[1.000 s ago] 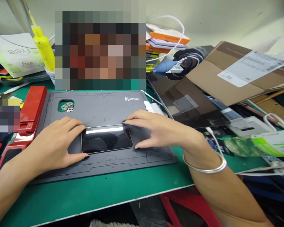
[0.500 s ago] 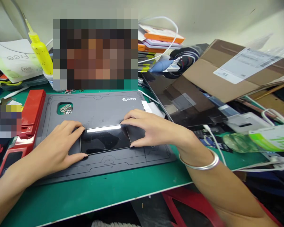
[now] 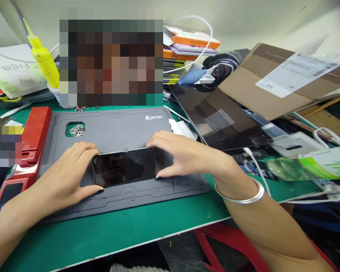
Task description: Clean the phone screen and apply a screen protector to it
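A black-screened smartphone [image 3: 123, 168] lies lengthwise over the dark grey work mat [image 3: 124, 128], its glass facing me and its screen dark with reflections. At its left end, my left hand [image 3: 78, 166] grips the corners, thumb on the near edge and fingers on the far edge. My right hand [image 3: 175, 153] holds the opposite end the same way, between thumb and fingers. A silver bangle [image 3: 243, 194] circles my right wrist. Whether the phone's underside touches the mat cannot be seen.
To the left stands a red device [image 3: 35, 139], with a yellow bottle [image 3: 45, 60] behind it. On the right are a large dark glossy panel [image 3: 209, 113], a cardboard box [image 3: 274, 75], a white cable [image 3: 257, 170] and a green-and-white packet [image 3: 325, 160]. The green tabletop [image 3: 124, 226] ends near me.
The phone has tilted slightly between my hands: the bright strip of reflected light along its far edge is gone, and darker reflections show. Both hands keep their hold.
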Available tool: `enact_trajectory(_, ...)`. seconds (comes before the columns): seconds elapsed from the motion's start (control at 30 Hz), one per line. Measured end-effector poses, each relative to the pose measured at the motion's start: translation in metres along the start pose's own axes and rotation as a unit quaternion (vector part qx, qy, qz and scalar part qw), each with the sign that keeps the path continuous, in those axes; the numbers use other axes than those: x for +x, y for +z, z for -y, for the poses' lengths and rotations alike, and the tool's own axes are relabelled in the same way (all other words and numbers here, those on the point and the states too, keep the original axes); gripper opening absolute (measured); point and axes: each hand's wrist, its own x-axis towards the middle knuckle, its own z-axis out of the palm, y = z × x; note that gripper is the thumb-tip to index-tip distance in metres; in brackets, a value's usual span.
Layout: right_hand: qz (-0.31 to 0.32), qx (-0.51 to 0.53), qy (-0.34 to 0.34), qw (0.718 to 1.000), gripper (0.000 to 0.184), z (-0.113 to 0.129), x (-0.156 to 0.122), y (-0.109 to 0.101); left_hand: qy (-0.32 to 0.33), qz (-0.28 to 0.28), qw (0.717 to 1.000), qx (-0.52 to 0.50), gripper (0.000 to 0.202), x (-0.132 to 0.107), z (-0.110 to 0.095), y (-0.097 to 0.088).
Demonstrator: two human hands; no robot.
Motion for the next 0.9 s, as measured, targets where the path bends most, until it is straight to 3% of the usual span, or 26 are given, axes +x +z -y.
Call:
enact_trajectory(0.37,-0.041,-0.048,-0.052,0.997,0.052,0.0042,-0.0028,0.0018,-0.040,0.043,0.998,-0.020,0.055,0.0011,0.0002,0.0004)
enact_trajectory(0.9,-0.026,-0.010,-0.055,0.998,0.043,-0.0011,-0.0021,0.0023,-0.062,0.062,0.996,-0.036,0.056,0.0008,-0.0032,0.0028)
